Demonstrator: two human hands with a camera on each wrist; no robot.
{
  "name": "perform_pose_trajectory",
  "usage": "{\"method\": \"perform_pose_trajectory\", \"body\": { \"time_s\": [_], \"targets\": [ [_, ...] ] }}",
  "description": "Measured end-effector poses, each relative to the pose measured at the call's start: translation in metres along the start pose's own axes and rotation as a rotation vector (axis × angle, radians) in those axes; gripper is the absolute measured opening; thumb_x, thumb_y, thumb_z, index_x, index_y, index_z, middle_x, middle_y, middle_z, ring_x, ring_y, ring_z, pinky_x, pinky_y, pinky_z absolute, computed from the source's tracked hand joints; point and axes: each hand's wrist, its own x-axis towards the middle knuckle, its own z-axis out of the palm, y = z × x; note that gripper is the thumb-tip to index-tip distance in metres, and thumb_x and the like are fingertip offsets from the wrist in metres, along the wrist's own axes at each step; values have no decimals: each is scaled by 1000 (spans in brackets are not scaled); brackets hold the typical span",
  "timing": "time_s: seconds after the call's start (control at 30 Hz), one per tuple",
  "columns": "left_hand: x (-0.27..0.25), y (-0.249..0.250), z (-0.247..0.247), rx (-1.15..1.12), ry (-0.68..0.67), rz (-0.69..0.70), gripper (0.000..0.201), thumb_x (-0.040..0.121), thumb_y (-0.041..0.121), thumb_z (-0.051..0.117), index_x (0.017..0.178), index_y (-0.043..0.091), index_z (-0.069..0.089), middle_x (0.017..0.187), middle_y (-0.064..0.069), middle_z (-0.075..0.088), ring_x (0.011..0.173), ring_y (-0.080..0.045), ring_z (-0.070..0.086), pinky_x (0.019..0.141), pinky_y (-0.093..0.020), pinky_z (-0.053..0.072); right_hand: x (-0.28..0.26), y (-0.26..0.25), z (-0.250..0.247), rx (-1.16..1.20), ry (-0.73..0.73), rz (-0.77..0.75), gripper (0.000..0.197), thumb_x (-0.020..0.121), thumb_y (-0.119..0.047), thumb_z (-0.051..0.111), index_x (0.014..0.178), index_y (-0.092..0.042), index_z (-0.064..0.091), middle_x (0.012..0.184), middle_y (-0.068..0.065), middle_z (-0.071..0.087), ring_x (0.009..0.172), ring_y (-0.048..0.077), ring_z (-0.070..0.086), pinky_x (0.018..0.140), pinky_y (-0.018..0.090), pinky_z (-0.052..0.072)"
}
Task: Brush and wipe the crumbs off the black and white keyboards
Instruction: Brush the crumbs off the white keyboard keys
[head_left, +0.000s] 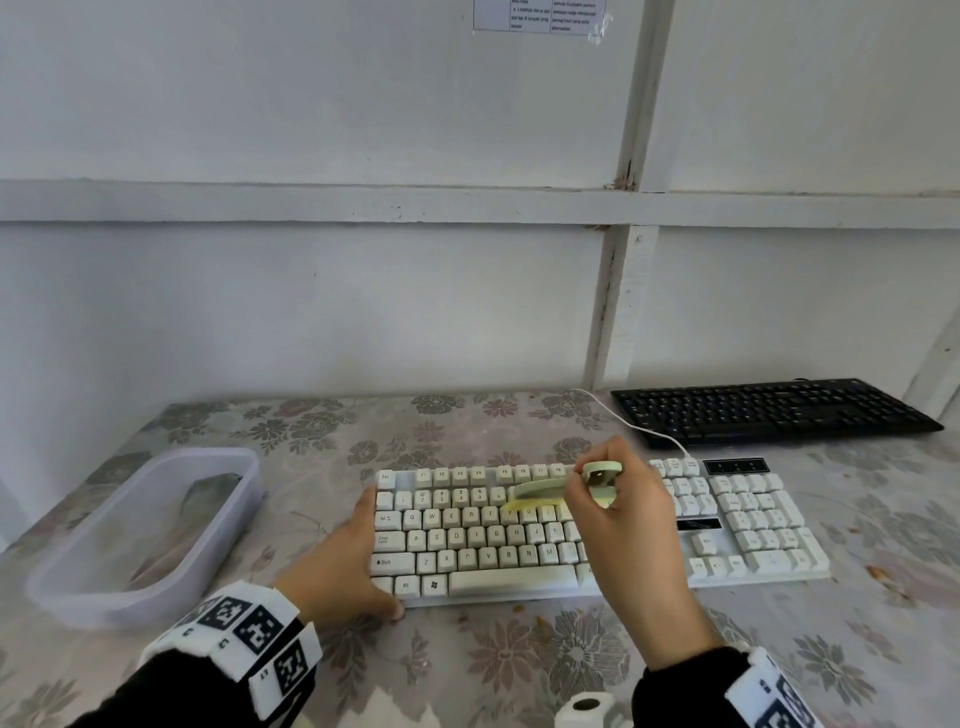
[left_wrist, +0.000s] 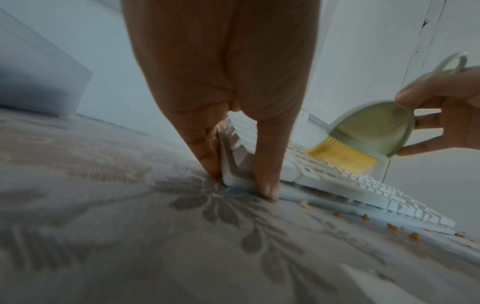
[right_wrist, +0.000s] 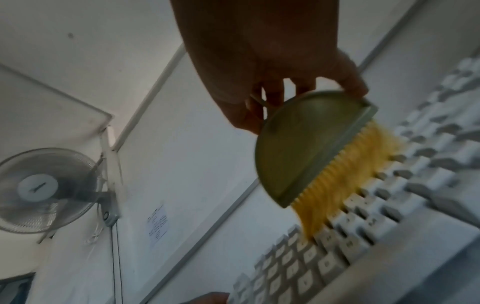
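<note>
We judge brushing of the white keyboard (head_left: 597, 530), centre of the tabletop (head_left: 467, 665), under way. Right hand (head_left: 623, 525) pinches the brush (head_left: 540, 491), bristles on upper rows. Left hand (head_left: 343, 561), fingers straight, braces its left edge. Next: sweep crumbs (left_wrist: 389, 226) off; black keyboard (head_left: 769, 410) waits behind.
</note>
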Motion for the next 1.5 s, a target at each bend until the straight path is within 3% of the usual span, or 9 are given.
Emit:
{"method": "perform_pose_trajectory", "body": {
  "time_s": [0.2,0.37,0.6,0.77,0.87,1.07,1.2,1.3,1.5],
  "targets": [
    [-1,1,0,1,1,2,124,58,20,82,144,32,-7,128,9,48,112,-8,51,97,-26,44,2,-1,-10,168,-47,53,18,87,-4,60,75,-16,54,66,-6,55,50,3,43,47,12,33],
    [-2,4,0,14,-6,-10,123,62,19,81,144,31,-10,129,9,46,112,-9,49,96,-23,42,9,14,-23,-27,71,24,23,85,-7,61,74,-24,51,75,-1,58,63,16,42,54,20,31],
    [-3,6,0,5,-11,0,123,63,18,81,144,31,-12,125,13,45,108,-5,49,87,-15,41,9,19,-39,149,25,75,12,87,-5,61,78,-11,55,58,-1,52,48,9,36,44,16,30],
    [-4,7,0,10,-8,-5,122,63,18,80,144,31,-10,125,11,46,108,-7,50,88,-17,42,16,30,-55,4,92,58,17,87,-10,61,76,-22,54,70,1,60,57,16,43,53,28,35],
    [-5,7,0,8,-6,-7,121,64,18,80,144,30,-10,121,13,46,106,-5,50,82,-13,40,16,25,-58,77,59,85,11,86,-9,62,79,-16,57,69,-3,61,60,18,47,56,38,41],
    [-4,7,0,3,-4,-10,122,63,18,80,143,33,-11,122,12,46,106,-5,50,84,-15,42,20,32,-76,-25,96,92,13,88,-9,60,78,-17,55,70,8,59,53,15,42,48,24,35],
    [-4,5,0,-5,-4,-10,123,61,18,81,143,34,-9,126,11,47,109,-7,50,91,-21,44,19,31,-78,70,48,106,11,87,-8,62,80,-15,58,73,3,61,58,16,45,55,27,39],
    [-3,5,0,-24,-4,-4,120,61,17,81,142,35,-6,123,13,48,108,-5,50,87,-18,44,23,40,-87,2,52,141,13,87,-8,61,78,-15,56,63,2,56,51,15,40,46,21,35],
    [-2,4,1,-11,0,-11,120,59,20,81,142,33,-5,123,11,49,107,-6,52,90,-22,45,29,33,-104,-124,118,83,12,87,-8,60,78,-15,55,76,5,60,55,14,46,52,28,35]
  ]
}}
